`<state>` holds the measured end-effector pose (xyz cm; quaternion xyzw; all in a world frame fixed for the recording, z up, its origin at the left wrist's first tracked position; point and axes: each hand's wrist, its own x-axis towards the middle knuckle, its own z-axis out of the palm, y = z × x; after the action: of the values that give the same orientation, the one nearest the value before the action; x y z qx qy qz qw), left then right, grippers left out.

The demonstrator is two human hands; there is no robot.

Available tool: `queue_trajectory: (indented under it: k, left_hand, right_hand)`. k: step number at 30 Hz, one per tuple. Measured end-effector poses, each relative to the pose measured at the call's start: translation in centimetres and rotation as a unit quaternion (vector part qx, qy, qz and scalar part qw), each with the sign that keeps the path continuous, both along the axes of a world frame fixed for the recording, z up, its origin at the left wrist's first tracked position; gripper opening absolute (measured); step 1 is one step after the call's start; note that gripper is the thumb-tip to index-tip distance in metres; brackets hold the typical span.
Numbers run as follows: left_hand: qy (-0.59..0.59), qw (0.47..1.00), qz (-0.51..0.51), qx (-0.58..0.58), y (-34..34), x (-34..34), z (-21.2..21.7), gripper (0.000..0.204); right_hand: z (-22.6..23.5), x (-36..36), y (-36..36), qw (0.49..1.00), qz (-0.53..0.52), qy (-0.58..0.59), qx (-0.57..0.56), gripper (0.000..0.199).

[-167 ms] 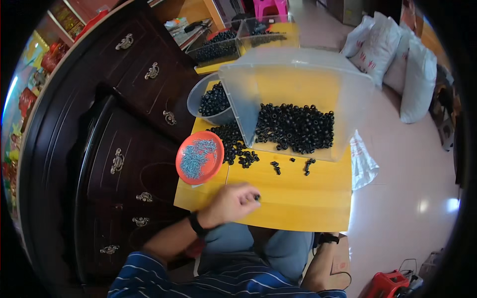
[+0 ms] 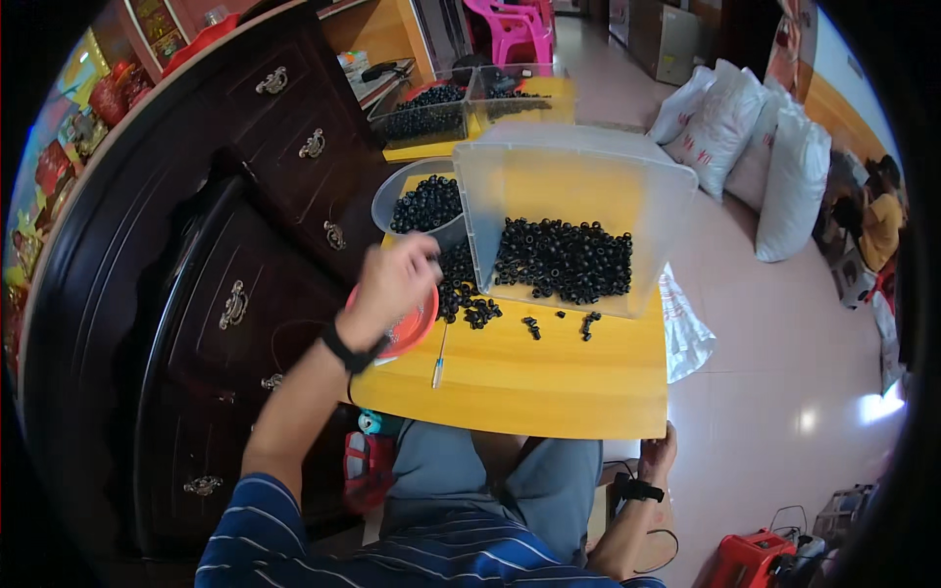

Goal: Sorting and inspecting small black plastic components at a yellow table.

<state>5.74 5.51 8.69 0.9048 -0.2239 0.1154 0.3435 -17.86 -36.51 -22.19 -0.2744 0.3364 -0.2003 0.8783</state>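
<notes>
My left hand point(image 2: 397, 284) is raised over the red plate point(image 2: 423, 328), close to the round clear tub point(image 2: 389, 201) of black parts. Its fingers are curled together and slightly blurred; whatever they hold cannot be made out. Most of the small silvery pieces on the plate are hidden behind this hand. A thin screwdriver point(image 2: 437, 372) lies on the yellow table point(image 2: 549, 392) below loose black ring-like parts point(image 2: 481, 314). Down at the table's near right corner is my right hand point(image 2: 659, 453), its fingers mostly hidden at the edge.
A large clear bin point(image 2: 578, 147) lies tipped on its side, with many black parts point(image 2: 569, 257) in it. Clear boxes point(image 2: 421, 118) stand behind. Dark drawers point(image 2: 186, 323) border the left. White sacks point(image 2: 720, 127) and a person in yellow point(image 2: 879, 230) are at the right.
My left hand has moved up and away from the table's front, where it held a small black part, to above the plate. The screwdriver now shows. My right hand has come up to the table corner.
</notes>
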Motion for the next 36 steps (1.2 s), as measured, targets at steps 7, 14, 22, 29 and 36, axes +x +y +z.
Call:
queue_trajectory:
  k: [7, 14, 22, 29, 36]
  left_hand:
    - [-0.079, 0.994, 0.053, -0.061, 4.5, 1.5, -0.9, 0.025]
    - [0.158, 0.959, -0.198, -0.124, -1.6, -16.1, -4.1, 0.028]
    - [0.08, 0.954, -0.241, -0.158, -0.9, -20.2, -6.9, 0.025]
    - [0.059, 0.944, -0.234, -0.226, -0.1, -19.9, -8.4, 0.011]
    - [0.125, 0.951, -0.079, -0.273, -1.1, -17.8, -12.3, 0.005]
  right_hand:
    - [15.6, -3.5, 2.9, 0.969, 0.006, -0.038, -0.244, 0.011]
    - [20.9, -0.7, 13.4, 0.788, 0.494, -0.135, -0.342, 0.011]
    - [19.3, 2.2, 18.8, 0.698, 0.667, -0.187, -0.183, 0.021]
    - [19.4, 4.1, 19.4, 0.663, 0.698, -0.178, -0.205, 0.02]
    - [19.5, 13.6, 17.0, 0.733, 0.399, -0.114, -0.54, 0.01]
